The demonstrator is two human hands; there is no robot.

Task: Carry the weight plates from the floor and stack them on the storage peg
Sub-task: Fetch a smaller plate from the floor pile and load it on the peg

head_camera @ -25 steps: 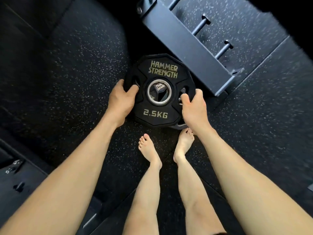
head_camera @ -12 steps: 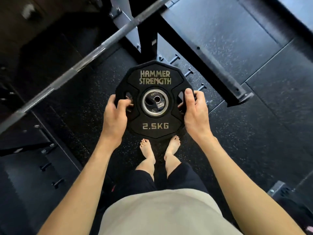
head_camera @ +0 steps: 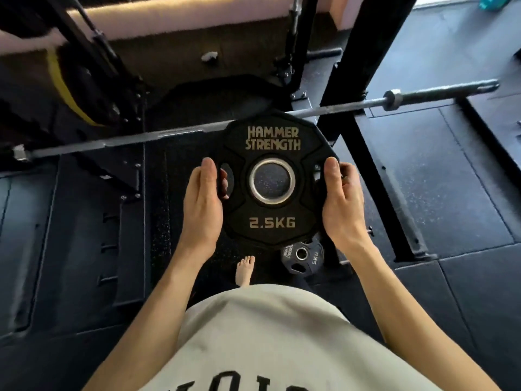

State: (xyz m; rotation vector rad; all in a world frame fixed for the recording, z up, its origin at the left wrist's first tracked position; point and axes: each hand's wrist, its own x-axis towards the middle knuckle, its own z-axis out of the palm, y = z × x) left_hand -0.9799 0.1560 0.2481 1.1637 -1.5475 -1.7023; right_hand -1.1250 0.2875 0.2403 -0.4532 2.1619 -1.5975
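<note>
A black 2.5 kg weight plate (head_camera: 272,221) with gold lettering and a steel-ringed centre hole hangs flat at chest height in front of me. My left hand (head_camera: 201,204) grips its left edge, fingers curled through the left handle slot. My right hand (head_camera: 342,203) grips the right edge the same way. Below it, a smaller-looking black plate marked 5 kg (head_camera: 303,256) lies on the floor near my bare foot (head_camera: 244,270). No storage peg is clearly visible.
A steel barbell (head_camera: 423,97) runs across the view just beyond the held plate. Black rack uprights and base beams (head_camera: 375,176) stand to the right and behind. A yellow band (head_camera: 63,88) hangs at upper left. Speckled rubber flooring (head_camera: 451,292) spreads around.
The plate has come up from the floor to chest height with both hands on it. I have straightened up, and the barbell and rack now fill the far view.
</note>
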